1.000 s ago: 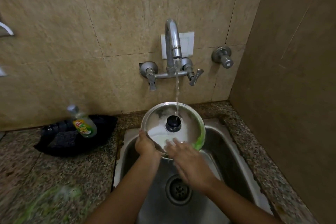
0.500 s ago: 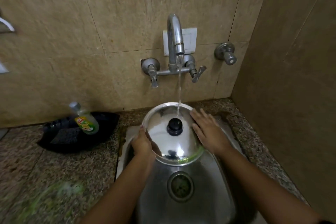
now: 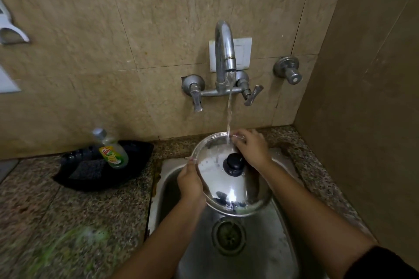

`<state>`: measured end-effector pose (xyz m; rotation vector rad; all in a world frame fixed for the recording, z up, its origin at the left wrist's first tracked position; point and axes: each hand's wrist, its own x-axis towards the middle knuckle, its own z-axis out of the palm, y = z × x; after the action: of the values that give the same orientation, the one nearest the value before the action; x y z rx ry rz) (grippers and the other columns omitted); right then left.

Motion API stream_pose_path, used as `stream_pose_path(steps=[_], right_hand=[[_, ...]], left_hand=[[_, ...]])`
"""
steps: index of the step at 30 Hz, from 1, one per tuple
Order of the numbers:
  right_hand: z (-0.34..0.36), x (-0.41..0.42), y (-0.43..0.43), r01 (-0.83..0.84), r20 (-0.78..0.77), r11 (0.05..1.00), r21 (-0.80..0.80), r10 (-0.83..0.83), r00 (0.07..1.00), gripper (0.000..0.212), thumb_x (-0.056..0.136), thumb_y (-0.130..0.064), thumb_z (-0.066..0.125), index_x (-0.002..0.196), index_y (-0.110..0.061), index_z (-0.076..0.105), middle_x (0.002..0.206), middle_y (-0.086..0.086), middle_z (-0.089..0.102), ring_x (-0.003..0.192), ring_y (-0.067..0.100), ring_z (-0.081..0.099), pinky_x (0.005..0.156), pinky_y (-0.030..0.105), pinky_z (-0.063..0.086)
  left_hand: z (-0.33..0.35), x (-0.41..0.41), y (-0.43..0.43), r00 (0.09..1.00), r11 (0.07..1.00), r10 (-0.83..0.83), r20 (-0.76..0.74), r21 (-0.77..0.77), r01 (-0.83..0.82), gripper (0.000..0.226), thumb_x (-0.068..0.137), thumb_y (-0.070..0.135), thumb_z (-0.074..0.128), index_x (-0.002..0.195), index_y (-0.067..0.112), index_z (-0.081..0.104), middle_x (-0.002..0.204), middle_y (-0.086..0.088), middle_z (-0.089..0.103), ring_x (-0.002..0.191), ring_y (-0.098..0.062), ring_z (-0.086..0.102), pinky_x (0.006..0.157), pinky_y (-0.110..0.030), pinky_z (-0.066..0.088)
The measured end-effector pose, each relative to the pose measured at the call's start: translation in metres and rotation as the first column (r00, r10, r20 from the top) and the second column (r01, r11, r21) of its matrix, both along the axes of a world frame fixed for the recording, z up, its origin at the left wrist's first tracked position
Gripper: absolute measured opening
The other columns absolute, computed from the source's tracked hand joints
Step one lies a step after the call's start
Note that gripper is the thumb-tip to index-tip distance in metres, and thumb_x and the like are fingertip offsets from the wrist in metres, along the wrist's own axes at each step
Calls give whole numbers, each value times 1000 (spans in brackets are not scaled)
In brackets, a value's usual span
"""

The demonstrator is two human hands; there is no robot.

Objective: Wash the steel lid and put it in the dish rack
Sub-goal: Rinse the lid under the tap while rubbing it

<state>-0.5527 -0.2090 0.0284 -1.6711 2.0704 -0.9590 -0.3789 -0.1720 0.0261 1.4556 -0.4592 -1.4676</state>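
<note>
Two hands hold the steel lid (image 3: 229,184) above the sink (image 3: 267,256), tilted beneath the running tap (image 3: 224,52). The left hand (image 3: 190,182) clamps the lid's left rim. The right hand (image 3: 251,148) lies flat, fingers spread, on the far edge beside the black knob (image 3: 233,164).

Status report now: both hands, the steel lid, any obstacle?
Left hand grips steel lid rim over sink. Right hand rubs far edge under tap stream. No dish rack in view.
</note>
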Motion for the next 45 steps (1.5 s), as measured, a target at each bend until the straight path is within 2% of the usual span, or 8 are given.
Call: stream_pose_path(steps=[6,12,19,24,28,33,37,45], right_hand=[[29,13,-14,-586,54,809,41,584,810,16,88,-30,64,102,-33,71,108,-6,63,103,11,57,91,32,45],[11,-3,-19,27,-70,999,-40,-29,997,25,92,-44,50,103,-26,63,96,-7,69,89,17,63,73,35,49],[41,-17,-52,-323,48,939,114,320,946,25,90,-44,57,93,-25,74,93,-6,72,90,15,64,80,33,47],[52,17,-71,-495,-34,856,148,505,862,29,92,-38,58,96,-14,72,87,4,72,81,16,63,72,27,46],[36,26,-77,-433,-100,901,-5,431,897,30,94,-32,49,114,-17,66,113,8,69,104,25,62,93,40,47],[31,5,-60,-294,-56,955,-46,292,955,35,98,-24,44,131,-23,55,132,7,59,120,25,53,104,43,41],[21,0,-30,-378,-304,926,6,362,881,46,101,-22,35,146,-28,34,154,-5,33,144,14,23,116,38,13],[-38,11,65,-130,-372,991,-12,116,921,61,96,-47,15,151,-21,15,158,-5,10,147,11,4,120,34,6]], left_hand=[[4,6,-1,999,999,-27,43,-25,28,28,93,38,53,81,16,65,88,-9,69,88,-27,65,90,-40,50],[4,3,2,998,999,48,-50,21,-47,37,90,46,54,95,12,67,93,-14,70,89,-32,66,93,-47,52],[15,10,-17,958,960,-280,65,10,280,63,80,66,53,112,13,65,106,-15,71,97,-36,68,87,-52,55],[32,8,-36,952,986,-93,292,-103,128,37,92,42,54,89,9,71,97,-15,73,92,-31,67,92,-42,52],[32,6,-40,957,989,52,286,-150,-8,35,95,33,52,78,5,66,69,-3,60,74,-23,57,59,-25,41],[29,1,-52,962,981,179,207,-108,-159,43,96,36,50,98,-3,68,85,-13,64,85,-30,60,76,-35,47],[17,-2,-52,961,975,193,197,-151,-165,44,97,34,48,98,-5,66,88,-14,64,82,-27,59,71,-31,44],[1,11,-38,956,960,259,138,-144,-239,46,95,38,50,98,-5,67,80,-12,63,81,-34,64,68,-36,52]])
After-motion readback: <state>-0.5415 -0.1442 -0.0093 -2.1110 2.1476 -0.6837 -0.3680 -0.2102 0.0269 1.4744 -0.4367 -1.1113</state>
